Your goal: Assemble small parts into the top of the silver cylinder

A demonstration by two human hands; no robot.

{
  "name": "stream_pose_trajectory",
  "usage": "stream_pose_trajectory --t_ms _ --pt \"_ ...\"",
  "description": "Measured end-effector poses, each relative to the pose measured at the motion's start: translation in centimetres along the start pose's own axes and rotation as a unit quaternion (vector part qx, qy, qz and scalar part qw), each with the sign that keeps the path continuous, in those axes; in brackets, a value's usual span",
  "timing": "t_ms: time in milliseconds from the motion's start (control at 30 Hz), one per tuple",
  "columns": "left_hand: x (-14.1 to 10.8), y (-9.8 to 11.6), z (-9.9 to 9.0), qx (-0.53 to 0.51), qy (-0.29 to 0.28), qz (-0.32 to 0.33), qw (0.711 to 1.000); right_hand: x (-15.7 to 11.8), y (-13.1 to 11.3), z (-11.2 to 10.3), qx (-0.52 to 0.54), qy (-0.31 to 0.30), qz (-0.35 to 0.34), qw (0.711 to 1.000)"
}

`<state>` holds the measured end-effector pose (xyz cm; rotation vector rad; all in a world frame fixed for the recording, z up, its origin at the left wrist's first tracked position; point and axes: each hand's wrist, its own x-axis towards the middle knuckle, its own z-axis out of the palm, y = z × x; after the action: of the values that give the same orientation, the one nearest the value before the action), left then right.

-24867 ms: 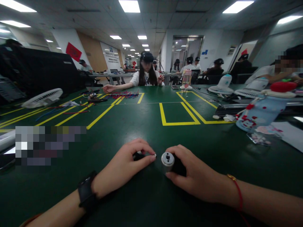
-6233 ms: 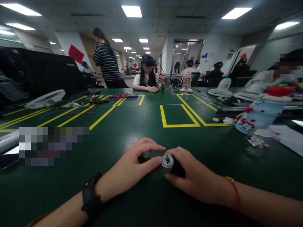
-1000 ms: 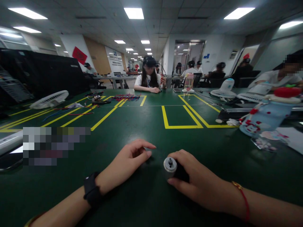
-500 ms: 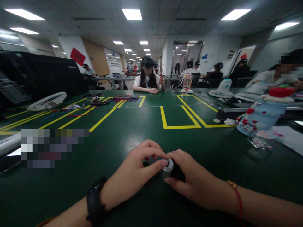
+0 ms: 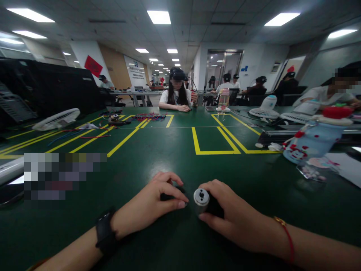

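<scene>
My right hand (image 5: 229,212) is wrapped round a small silver cylinder that looks like an electric motor (image 5: 201,197). It stands upright on the green tabletop, its round end face up, with a dark centre and small holes in it. To the left, and apart from the motor, is my left hand (image 5: 149,203). Thumb and forefinger are pinched together there, and a tiny dark thing at their tips is too small to name. The other left fingers curl above the table.
Yellow tape (image 5: 217,152) marks the green table (image 5: 158,150). Bundled red and blue wires (image 5: 149,117) lie farther back. A white fan (image 5: 58,119) rests at left. At right are a light-blue bottle (image 5: 313,139) and more fans (image 5: 266,107). Across the table sits a person (image 5: 176,94).
My left hand has moved left, away from the top of the motor, and its fingertips no longer touch it. The motor's end face now shows fully. My right hand keeps its hold.
</scene>
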<state>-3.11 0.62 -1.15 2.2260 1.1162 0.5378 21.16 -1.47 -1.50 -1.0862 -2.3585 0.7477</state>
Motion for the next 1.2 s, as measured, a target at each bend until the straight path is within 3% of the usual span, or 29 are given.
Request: stream_pose_trajectory --t_ms 167,300,400,533,700,767,833,933,1067,1200 --pt "-0.1 0.1 0.2 0.042 -0.018 0.006 0.999 0.1 0.1 0.1 0.0 -0.002 0.002 1.0" --pt "0.1 0.3 -0.4 -0.015 -0.007 0.007 1.0 0.0 0.0 0.0 0.002 -0.003 0.002 1.0" --pt "0.3 0.1 -0.8 -0.087 0.048 -0.042 0.994 0.0 -0.1 -0.1 0.005 -0.001 0.002 1.0" --pt "0.6 -0.9 -0.8 -0.179 0.15 -0.119 0.965 -0.1 -0.1 -0.2 0.004 0.0 0.004 1.0" --pt "0.8 -2.2 -0.6 -0.306 0.209 -0.127 0.92 0.0 -0.1 -0.2 0.003 -0.002 0.006 1.0" --pt "0.7 -2.0 -0.7 -0.286 0.183 -0.125 0.932 0.0 0.0 -0.1 0.001 -0.002 0.006 1.0" --pt "0.5 -1.4 -0.8 -0.215 0.114 -0.111 0.963 0.0 0.0 0.0 0.0 0.001 0.003 1.0" --pt "0.1 -0.1 -0.8 -0.078 0.009 -0.04 0.996 0.0 0.0 0.1 0.001 0.008 -0.003 1.0" --pt "-0.1 0.9 -0.3 0.027 -0.006 0.009 1.0 0.1 0.0 0.1 -0.001 0.01 -0.002 1.0" --pt "0.0 1.1 0.2 0.042 0.002 0.018 0.999 0.0 0.0 0.1 -0.003 0.008 0.0 1.0"
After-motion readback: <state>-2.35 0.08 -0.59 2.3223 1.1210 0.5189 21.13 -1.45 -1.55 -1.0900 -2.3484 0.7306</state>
